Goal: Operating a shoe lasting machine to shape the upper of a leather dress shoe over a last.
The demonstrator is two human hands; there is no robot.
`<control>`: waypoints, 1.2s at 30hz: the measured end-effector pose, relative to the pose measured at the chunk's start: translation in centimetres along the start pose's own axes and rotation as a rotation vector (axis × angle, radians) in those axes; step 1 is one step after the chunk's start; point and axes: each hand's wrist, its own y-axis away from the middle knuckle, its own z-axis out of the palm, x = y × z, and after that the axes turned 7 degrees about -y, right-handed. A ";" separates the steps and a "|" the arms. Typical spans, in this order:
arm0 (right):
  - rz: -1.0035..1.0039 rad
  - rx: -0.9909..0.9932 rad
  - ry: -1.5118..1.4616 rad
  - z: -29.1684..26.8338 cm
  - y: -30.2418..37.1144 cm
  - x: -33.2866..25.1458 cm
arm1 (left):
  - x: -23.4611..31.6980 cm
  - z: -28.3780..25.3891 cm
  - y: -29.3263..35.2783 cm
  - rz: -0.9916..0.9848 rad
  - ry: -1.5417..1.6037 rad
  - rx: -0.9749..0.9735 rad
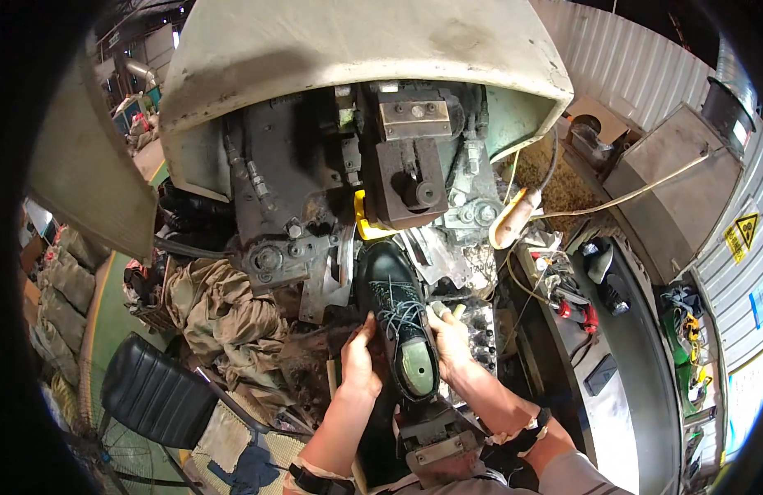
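Hands were on both sides of a dark laced boot [395,309], which sat on a pale green last with its toe pointing away from the fingers, into the big grey-green machine [357,124]. The left hand [359,360] pressed flat against the boot's left wall, fingers close together, probably to keep it straight on the support. The right hand [447,340] curled around the right wall near the laces, fingers narrow and gripping the upper; a small pale thing stood at its fingertips, but I could not tell what. Beyond the left fingers lay crumpled brown rags [216,313], and a black seat cushion [155,396] further down.
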 end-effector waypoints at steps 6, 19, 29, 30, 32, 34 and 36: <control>0.125 0.005 -0.008 0.4 0.3 -0.9 | 0.4 1.8 1.0 -0.063 0.094 -0.060; -0.027 -0.090 -0.015 -0.8 -1.7 1.5 | -5.2 -2.0 -4.3 0.523 -0.137 0.248; -0.131 -0.123 0.050 -2.4 -2.8 3.1 | -7.2 -4.5 -6.9 0.689 -0.263 0.258; -0.124 -0.118 0.044 -2.7 -2.8 2.9 | -7.3 -3.9 -6.6 0.658 -0.237 0.263; -0.113 -0.108 0.038 -2.4 -2.8 2.8 | -6.9 -2.9 -5.7 0.619 -0.210 0.277; -0.087 -0.117 0.005 -2.7 -2.8 2.6 | -6.5 -2.2 -4.9 0.556 -0.190 0.302; -0.029 -0.104 -0.048 -1.5 -1.9 2.1 | -6.5 -2.6 -4.5 0.575 -0.209 0.306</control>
